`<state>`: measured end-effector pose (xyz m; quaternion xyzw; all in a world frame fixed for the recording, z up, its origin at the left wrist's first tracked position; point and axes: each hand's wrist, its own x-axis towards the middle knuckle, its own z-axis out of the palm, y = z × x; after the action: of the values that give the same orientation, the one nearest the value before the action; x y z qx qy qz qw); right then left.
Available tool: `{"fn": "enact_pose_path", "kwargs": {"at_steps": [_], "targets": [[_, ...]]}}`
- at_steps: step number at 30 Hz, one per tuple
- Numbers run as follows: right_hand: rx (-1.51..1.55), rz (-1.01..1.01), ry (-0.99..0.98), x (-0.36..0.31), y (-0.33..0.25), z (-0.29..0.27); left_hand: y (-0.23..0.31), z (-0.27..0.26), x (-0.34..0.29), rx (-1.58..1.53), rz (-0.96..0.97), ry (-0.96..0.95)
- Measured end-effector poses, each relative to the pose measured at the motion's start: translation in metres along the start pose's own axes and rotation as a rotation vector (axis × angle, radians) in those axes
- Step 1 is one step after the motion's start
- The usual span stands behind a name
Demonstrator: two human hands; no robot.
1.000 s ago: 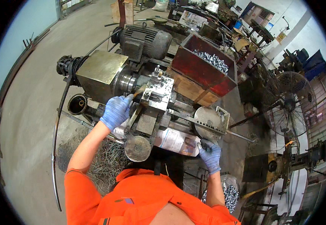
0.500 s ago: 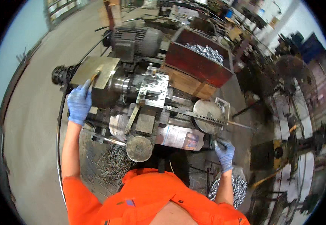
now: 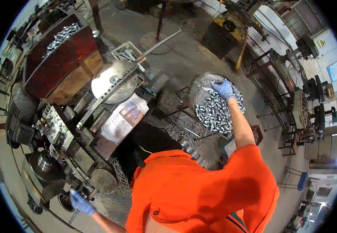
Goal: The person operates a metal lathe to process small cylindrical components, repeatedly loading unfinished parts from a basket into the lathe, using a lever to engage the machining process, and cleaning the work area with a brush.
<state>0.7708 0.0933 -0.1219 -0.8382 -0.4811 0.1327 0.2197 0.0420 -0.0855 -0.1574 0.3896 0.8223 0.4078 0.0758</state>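
My gloved right hand (image 3: 223, 89) is over a round, perforated metal tray (image 3: 199, 87) heaped with small shiny metal sleeves (image 3: 215, 114). Its fingers are bent together at the far side of the heap; whatever they hold is hidden. At the lower left, my gloved left hand (image 3: 81, 202) is beside the lathe-like machine (image 3: 59, 128), close to a dark ring-shaped wheel (image 3: 65, 202). Motion blurs its fingers, so their grip is unclear.
A dark red bin (image 3: 59, 64) of metal parts stands at the far left. A perforated bar (image 3: 110, 93) crosses a round metal disc (image 3: 106, 83). Printed paper (image 3: 124, 118) covers part of the machine. Thin metal scraps (image 3: 182, 130) litter the floor. More machines (image 3: 292, 93) line the right.
My view has swung right. My right hand has gone from the machine's right end to the tray of sleeves. My left hand has left the brass-coloured cover and now appears lower left.
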Motion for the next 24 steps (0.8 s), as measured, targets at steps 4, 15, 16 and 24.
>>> {"fn": "enact_pose_path", "kwargs": {"at_steps": [4,15,16,24], "targets": [[-0.397,0.182,-0.212,0.012,0.072,0.031,-0.001,0.018,0.0,0.006,-0.013,-0.084],[-0.83,0.047,-0.514,0.002,0.074,0.091,0.012,0.016,0.003,-0.021,-0.029,-0.173],[-0.814,0.07,-0.558,0.004,0.061,0.084,0.012,0.015,0.001,-0.036,-0.034,-0.17],[0.508,-0.032,-0.162,-0.028,0.03,0.073,0.032,-0.009,0.011,-0.153,-0.102,-0.241]]}}
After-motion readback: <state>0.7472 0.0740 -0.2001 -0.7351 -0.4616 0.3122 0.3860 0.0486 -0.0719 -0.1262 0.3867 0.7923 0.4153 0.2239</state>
